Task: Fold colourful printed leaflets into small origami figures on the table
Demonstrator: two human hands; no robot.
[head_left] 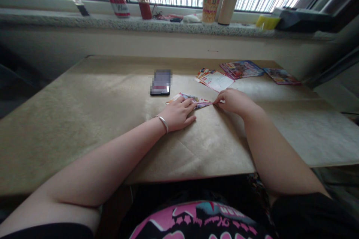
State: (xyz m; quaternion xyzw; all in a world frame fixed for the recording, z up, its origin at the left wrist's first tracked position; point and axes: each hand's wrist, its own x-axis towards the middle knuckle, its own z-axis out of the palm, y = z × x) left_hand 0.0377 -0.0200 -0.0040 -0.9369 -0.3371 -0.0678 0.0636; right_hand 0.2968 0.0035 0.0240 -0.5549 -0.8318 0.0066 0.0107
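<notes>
A folded sheet of colourful printed paper [200,101], narrowing to a point at its right end, lies on the table [112,119]. My left hand [179,112], with a silver bangle on its wrist, rests flat across the paper's left part, fingers spread. At the pointed tip, the thumb and fingers of my right hand [231,101] pinch the paper. Part of the sheet is hidden under my left hand. Just beyond that hand lies a phone [161,82], its screen blurred out.
White and orange printed sheets [215,80] lie behind my right hand. Farther right are a stack of colourful leaflets [242,69] and another stack [282,76]. Along the stone windowsill [174,26] stand a red can [117,2], a patterned cup [211,3] and a yellow object [267,22].
</notes>
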